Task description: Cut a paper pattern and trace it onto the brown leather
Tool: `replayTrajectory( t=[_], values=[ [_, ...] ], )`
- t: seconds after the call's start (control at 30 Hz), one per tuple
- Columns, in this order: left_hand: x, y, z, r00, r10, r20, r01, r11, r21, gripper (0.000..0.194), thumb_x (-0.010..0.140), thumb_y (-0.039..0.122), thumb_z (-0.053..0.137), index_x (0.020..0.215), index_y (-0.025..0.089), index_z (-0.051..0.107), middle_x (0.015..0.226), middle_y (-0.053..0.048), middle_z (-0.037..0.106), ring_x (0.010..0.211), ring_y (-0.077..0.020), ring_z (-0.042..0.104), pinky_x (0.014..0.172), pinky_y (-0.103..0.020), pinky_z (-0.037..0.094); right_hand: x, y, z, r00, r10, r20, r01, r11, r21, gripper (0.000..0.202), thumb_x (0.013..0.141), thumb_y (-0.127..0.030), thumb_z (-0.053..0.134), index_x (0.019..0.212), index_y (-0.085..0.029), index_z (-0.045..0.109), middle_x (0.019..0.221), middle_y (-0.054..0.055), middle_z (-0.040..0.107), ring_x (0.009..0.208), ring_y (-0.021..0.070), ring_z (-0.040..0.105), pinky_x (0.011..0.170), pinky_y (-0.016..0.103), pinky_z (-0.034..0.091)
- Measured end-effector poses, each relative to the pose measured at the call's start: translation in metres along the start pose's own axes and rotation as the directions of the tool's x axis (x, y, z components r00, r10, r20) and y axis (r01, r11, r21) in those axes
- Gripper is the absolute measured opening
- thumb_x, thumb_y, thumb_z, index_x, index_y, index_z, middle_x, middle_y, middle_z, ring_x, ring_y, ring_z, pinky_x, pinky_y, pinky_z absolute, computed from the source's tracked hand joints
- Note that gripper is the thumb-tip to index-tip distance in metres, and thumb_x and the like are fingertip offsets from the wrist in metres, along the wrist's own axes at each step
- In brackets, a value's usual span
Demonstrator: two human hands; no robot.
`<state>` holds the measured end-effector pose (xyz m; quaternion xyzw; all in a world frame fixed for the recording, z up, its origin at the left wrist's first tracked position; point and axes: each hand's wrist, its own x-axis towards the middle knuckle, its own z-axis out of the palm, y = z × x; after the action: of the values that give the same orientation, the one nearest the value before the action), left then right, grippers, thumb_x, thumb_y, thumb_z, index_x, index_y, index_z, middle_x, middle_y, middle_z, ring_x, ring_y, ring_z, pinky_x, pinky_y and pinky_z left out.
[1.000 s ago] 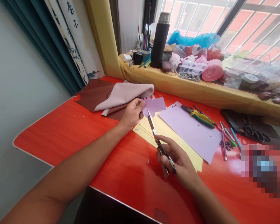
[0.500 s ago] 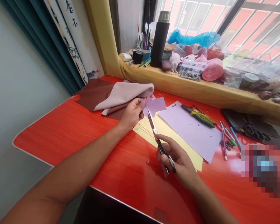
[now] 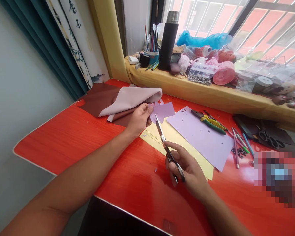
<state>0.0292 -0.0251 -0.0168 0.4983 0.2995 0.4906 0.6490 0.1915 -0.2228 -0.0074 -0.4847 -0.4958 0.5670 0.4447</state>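
Note:
My left hand (image 3: 140, 118) pinches a small piece of purple paper (image 3: 166, 110) by its left end, above the table. The paper's lower edge looks cut. In my right hand (image 3: 184, 164) is a pair of scissors (image 3: 160, 129), my fingers through and around the handles. Their blade tips point up and away, at the lower edge of the purple piece; whether the blades are fully together is hard to tell. Below the hands lie yellow sheets (image 3: 186, 154) and, to the right, a larger purple sheet (image 3: 201, 137) with tiny dark scraps on it.
Brown leather-like material (image 3: 100, 98) lies folded at the back left of the red table (image 3: 64, 134). To the right are pliers (image 3: 208, 123), several pens (image 3: 236, 147) and another pair of scissors (image 3: 270, 139). A black thermos (image 3: 168, 42) stands on the crowded windowsill.

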Motion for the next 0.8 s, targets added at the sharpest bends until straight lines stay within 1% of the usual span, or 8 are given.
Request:
replayTrajectory(
  t=[0.13, 0.53, 0.8],
  values=[
    [0.0003, -0.0006, 0.0001, 1.0, 0.003, 0.0, -0.003, 1.0, -0.002, 0.039, 0.099, 0.049, 0.077, 0.082, 0.021, 0.055, 0.059, 0.006, 0.055, 0.047, -0.0066, 0.046, 0.045, -0.02, 0.031, -0.0001, 0.0001, 0.0, 1.0, 0.007, -0.003, -0.007, 1.0, 0.009, 0.058, 0.102, -0.057, 0.074, 0.15, -0.028, 0.059, 0.083, -0.004, 0.055, 0.051, 0.0087, 0.048, 0.048, 0.025, 0.051],
    [-0.0005, 0.0013, 0.0016, 1.0, -0.008, -0.021, 0.008, 1.0, 0.004, 0.039, 0.099, 0.047, 0.077, 0.081, 0.021, 0.055, 0.058, 0.007, 0.055, 0.046, -0.0061, 0.046, 0.045, -0.019, 0.032, -0.0005, 0.0011, -0.0005, 1.0, 0.02, -0.009, -0.02, 1.0, 0.004, 0.059, 0.101, -0.057, 0.074, 0.15, -0.028, 0.059, 0.083, -0.004, 0.055, 0.052, 0.0101, 0.049, 0.048, 0.027, 0.051],
    [0.0001, 0.0003, 0.0011, 1.0, 0.002, -0.018, -0.002, 1.0, 0.007, 0.037, 0.099, 0.046, 0.076, 0.082, 0.021, 0.055, 0.058, 0.007, 0.056, 0.046, -0.0063, 0.047, 0.044, -0.019, 0.033, -0.0004, 0.0042, -0.0009, 1.0, 0.013, -0.003, -0.013, 1.0, 0.01, 0.058, 0.102, -0.056, 0.073, 0.152, -0.029, 0.058, 0.084, -0.003, 0.055, 0.052, 0.0097, 0.049, 0.047, 0.027, 0.052]
  ],
)
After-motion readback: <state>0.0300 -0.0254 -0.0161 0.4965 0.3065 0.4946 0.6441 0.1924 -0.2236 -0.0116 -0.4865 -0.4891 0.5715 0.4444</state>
